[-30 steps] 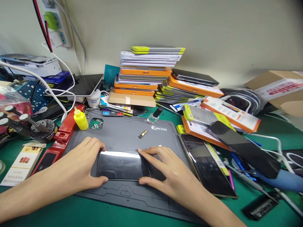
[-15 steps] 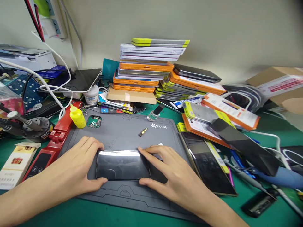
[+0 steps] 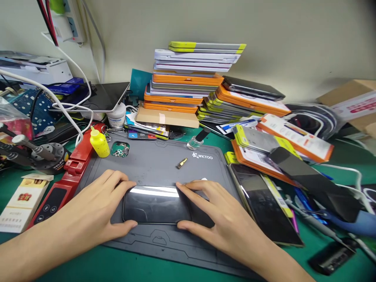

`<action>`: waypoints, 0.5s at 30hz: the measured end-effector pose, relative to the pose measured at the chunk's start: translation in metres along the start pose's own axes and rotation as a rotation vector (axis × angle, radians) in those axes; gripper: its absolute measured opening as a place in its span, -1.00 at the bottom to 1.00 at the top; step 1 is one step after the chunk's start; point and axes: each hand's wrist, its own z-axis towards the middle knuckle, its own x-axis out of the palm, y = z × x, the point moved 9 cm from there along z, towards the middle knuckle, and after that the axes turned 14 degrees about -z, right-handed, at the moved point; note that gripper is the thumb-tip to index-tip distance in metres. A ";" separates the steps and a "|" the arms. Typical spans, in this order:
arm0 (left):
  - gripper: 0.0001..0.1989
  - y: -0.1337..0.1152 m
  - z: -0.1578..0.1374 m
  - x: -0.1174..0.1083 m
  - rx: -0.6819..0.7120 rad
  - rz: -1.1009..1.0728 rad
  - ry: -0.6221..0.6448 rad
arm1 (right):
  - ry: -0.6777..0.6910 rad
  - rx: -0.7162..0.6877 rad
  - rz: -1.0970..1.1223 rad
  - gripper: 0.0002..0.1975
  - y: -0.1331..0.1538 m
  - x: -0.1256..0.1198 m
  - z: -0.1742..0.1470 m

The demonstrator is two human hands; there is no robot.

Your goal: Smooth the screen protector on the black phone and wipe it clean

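Observation:
A smartphone with a dark, shiny screen lies sideways on the grey work mat. My left hand grips its left end, thumb at the near edge and fingers at the far edge. At the right end, my right hand holds it the same way, with forefinger and thumb on opposite edges. Something dark and flat lies partly hidden under the right hand. Beyond the phone, a small brass-coloured brush tip rests on the mat. A glass bottle with a black cap stands at the mat's far edge.
To the left are a yellow squeeze bottle, a red tool and a cigarette box. Stacked flat boxes stand against the wall. On the right lie a large dark screen, more boxes and a blue-handled tool.
The whole view has shifted, so most things appear slightly farther right. Both hands keep their hold on the phone, which stays in the same place on the mat.

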 end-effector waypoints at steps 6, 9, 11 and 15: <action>-0.34 0.005 0.000 0.002 -0.015 0.002 0.031 | -0.019 -0.011 -0.024 -0.37 0.001 -0.002 0.001; -0.34 0.005 -0.001 0.002 -0.017 -0.004 0.039 | -0.020 -0.009 -0.015 -0.37 0.000 -0.001 0.001; -0.36 0.006 -0.002 0.002 -0.033 -0.024 0.043 | -0.025 -0.010 -0.006 -0.36 0.000 -0.001 0.001; -0.33 0.007 -0.004 0.005 -0.045 -0.055 0.059 | -0.041 -0.013 -0.023 -0.37 0.000 -0.001 0.001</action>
